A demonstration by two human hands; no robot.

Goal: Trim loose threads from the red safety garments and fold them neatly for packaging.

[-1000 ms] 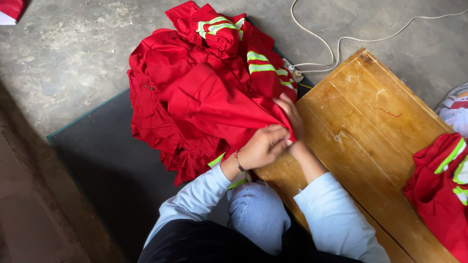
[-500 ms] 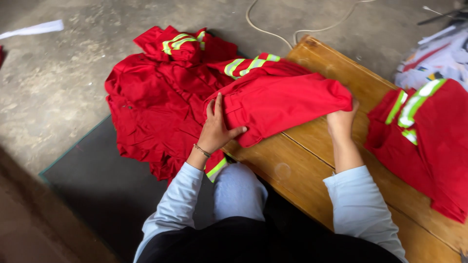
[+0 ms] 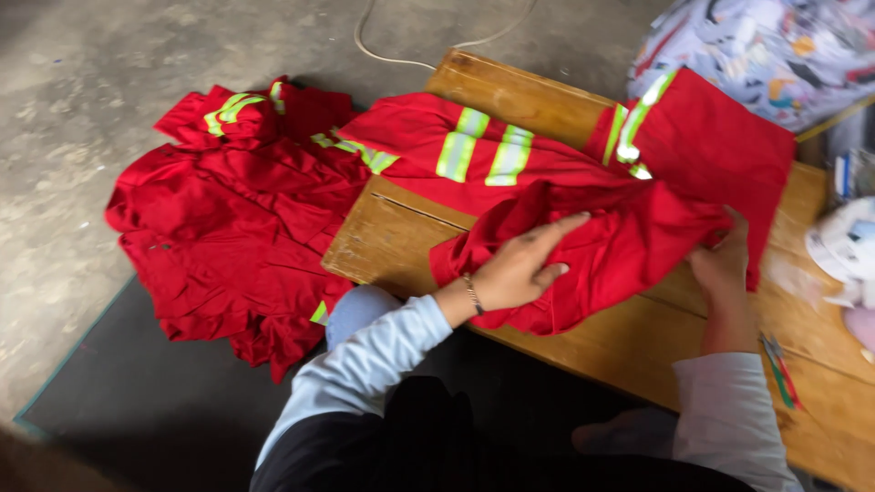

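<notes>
At about nine o'clock of the view, a heap of red garments (image 3: pixel 237 237) with yellow-green reflective stripes lay on the concrete floor (image 3: pixel 82 82) and partly on a dark mat (image 3: pixel 137 401). The heap touched the near-left corner of a wooden table (image 3: pixel 383 241).

Toward the centre, one red garment (image 3: pixel 583 246) was spread across the table, with two reflective bands near its upper part at about twelve o'clock. The left hand (image 3: pixel 519 269) rested on this garment with the palm down and the fingers stretched flat, open and pressing the cloth, not gripping it. A thin bracelet (image 3: pixel 473 293) sat on that wrist, and the sleeve (image 3: pixel 365 364) was light blue.

At about three o'clock, the right hand (image 3: pixel 725 264) was at the right edge of the same garment. Its fingers were curled on the cloth and seemed to hold the fold, but the thumb was hidden, so I cannot tell how firm the grip was.

Behind it, at about one o'clock, a folded red piece (image 3: pixel 720 137) with a stripe lay on the table. At the far right were a patterned cloth (image 3: pixel 775 46) and a white object (image 3: pixel 843 246). A pale cord (image 3: pixel 401 59) lay on the floor at twelve o'clock.
</notes>
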